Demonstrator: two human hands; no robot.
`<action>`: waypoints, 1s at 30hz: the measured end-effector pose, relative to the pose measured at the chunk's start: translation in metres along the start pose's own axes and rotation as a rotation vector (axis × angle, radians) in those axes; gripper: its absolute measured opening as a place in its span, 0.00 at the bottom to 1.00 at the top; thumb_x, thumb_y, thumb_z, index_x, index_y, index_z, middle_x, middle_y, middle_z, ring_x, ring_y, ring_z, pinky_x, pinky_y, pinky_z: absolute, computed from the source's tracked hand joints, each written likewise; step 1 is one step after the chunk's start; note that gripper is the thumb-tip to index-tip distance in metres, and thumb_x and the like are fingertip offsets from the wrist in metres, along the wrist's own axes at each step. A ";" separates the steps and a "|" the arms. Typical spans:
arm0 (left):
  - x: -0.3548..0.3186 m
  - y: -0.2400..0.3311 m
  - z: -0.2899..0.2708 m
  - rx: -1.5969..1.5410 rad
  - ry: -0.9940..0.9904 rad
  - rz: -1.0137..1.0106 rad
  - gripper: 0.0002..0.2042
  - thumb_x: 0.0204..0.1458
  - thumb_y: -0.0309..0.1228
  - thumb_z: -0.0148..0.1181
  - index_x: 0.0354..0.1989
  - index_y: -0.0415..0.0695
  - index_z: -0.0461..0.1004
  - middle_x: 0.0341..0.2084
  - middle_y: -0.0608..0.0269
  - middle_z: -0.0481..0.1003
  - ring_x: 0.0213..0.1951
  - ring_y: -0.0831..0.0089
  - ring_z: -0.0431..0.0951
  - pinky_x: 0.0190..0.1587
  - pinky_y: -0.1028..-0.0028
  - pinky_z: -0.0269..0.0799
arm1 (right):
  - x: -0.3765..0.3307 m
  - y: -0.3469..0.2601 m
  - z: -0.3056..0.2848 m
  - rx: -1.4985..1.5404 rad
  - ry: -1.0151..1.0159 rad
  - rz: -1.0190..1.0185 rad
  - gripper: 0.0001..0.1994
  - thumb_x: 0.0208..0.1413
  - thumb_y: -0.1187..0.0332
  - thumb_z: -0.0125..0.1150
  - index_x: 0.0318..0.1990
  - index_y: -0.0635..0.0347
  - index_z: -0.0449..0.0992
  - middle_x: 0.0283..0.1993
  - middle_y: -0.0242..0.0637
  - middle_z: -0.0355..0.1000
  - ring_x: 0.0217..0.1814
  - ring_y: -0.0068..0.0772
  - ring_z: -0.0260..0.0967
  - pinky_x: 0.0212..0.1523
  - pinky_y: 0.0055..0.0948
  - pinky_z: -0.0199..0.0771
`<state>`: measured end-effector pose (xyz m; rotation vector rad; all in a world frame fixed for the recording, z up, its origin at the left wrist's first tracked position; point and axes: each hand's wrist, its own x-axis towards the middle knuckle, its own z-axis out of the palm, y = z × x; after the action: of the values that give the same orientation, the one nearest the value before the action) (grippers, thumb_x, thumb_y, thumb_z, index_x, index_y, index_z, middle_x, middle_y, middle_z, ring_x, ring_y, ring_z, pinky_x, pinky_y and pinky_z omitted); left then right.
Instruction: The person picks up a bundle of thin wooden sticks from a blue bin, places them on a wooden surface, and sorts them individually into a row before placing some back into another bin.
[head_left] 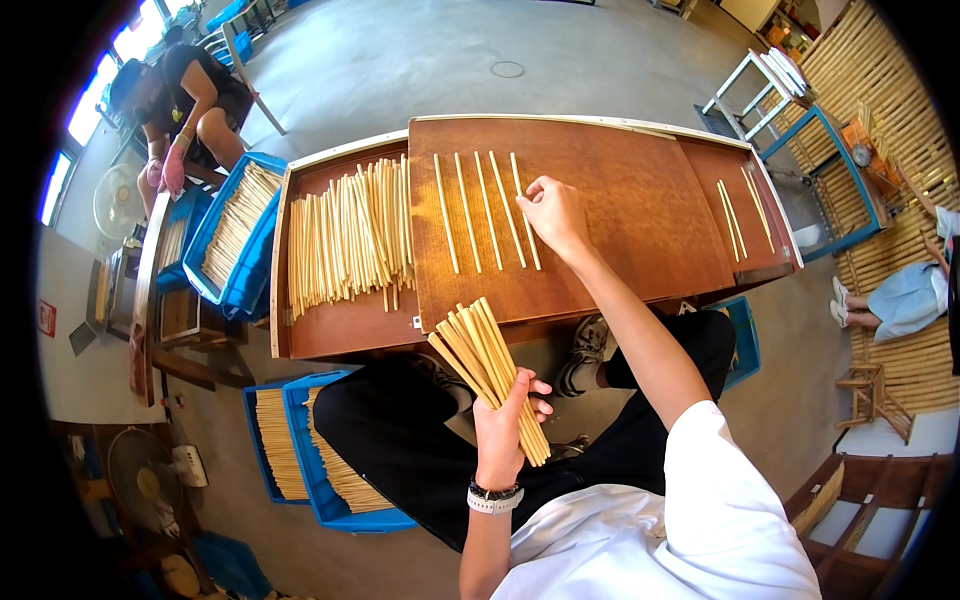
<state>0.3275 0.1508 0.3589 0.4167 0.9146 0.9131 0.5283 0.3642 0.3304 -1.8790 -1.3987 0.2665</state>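
We look down on a grey floor (400, 60), with a long reddish-brown table (345, 335) set across the middle of the view. A smooth brown board (620, 220) lies over most of its top, leaving a recessed section bare at either end. At upper left, a person in dark clothes (200, 85) sits bent forward. Blue crates filled with pale sticks stand left of us: an upper crate (245, 292) beside the table's end, and a lower pair (370, 522) near our knee. In the table's left section lies a broad heap of loose sticks (345, 235), roughly side by side.

Our left hand (505, 425), in front of the table's near edge, has its fingers wrapped around a thick bundle of sticks (475, 345), tilted with its tops leaning left. Our right hand (553, 213) is over the board, fingertips drawn together beside the upper part of the rightmost of five spaced sticks (480, 212); we cannot tell whether they grip it. Four thin sticks (733, 220) lie in the table's right section.
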 end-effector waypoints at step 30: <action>0.000 -0.013 0.023 0.142 -0.083 -0.036 0.13 0.64 0.32 0.51 0.50 0.36 0.71 0.34 0.53 0.79 0.28 0.72 0.80 0.27 0.78 0.73 | -0.165 -0.020 -0.115 0.835 -0.673 0.307 0.05 0.60 0.73 0.60 0.39 0.67 0.74 0.31 0.29 0.74 0.31 0.16 0.69 0.33 0.19 0.70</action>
<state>0.3523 0.1450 0.3635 0.5540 0.9102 0.7949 0.5171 0.1686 0.3793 -1.3006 -1.0963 1.4913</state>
